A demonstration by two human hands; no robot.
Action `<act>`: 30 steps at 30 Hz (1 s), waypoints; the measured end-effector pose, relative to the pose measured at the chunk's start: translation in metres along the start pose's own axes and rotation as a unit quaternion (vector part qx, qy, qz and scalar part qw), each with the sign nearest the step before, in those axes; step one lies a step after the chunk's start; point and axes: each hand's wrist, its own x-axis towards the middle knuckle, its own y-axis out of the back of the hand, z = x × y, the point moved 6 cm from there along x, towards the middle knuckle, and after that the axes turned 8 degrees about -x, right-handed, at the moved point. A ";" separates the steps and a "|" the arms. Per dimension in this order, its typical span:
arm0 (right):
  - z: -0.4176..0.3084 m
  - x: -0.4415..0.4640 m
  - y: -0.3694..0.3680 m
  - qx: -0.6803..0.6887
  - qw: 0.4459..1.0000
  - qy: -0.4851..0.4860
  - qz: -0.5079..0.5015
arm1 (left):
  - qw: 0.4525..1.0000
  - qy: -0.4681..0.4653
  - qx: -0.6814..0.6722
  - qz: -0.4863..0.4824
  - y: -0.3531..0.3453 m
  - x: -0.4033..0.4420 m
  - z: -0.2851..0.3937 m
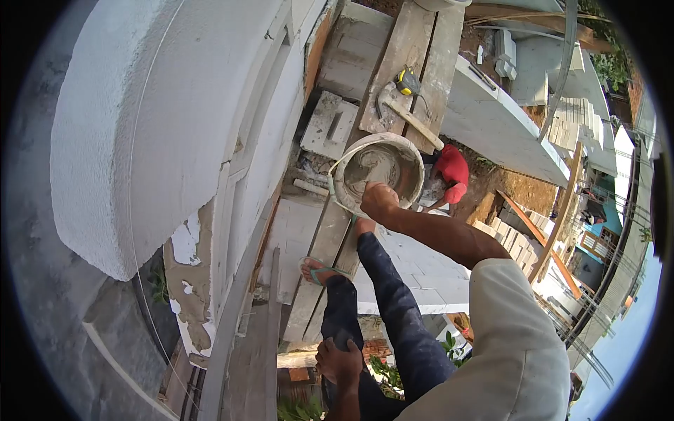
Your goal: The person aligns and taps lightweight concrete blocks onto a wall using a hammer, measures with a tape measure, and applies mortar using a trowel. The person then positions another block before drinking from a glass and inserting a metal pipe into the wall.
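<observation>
Probably mixing or scooping: mortar (382, 165) is held in the bucket (414, 175) on the planks (404, 42), right hand (380, 201) is curled over it, grip can't be told, left hand (340, 361) is rested loosely, fingers apart, on a trouser leg (340, 305); a steady lift is likely called for.

Far end of planks (444, 52): black-and-yellow tape measure (407, 81), wooden-handled hammer (415, 125) just nearer. Left: thick white wall (161, 126). Right, at lower level: person in red shirt (451, 167), bending. Further right: stacked pale blocks (516, 245); orange-brown timber (539, 242) leans diagonally by them. Far right: blue-walled building (609, 223).
</observation>
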 end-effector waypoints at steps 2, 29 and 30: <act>0.000 -0.021 -0.002 0.034 0.992 0.107 -0.065 | 1.000 0.009 -0.005 -0.010 0.003 0.000 0.002; 0.015 -0.024 -0.232 0.308 0.932 0.127 -0.146 | 0.998 0.031 -0.018 -0.044 0.008 0.003 0.005; 0.001 -0.017 -0.220 0.316 0.923 0.175 -0.134 | 0.998 0.030 -0.019 -0.046 0.008 0.002 0.004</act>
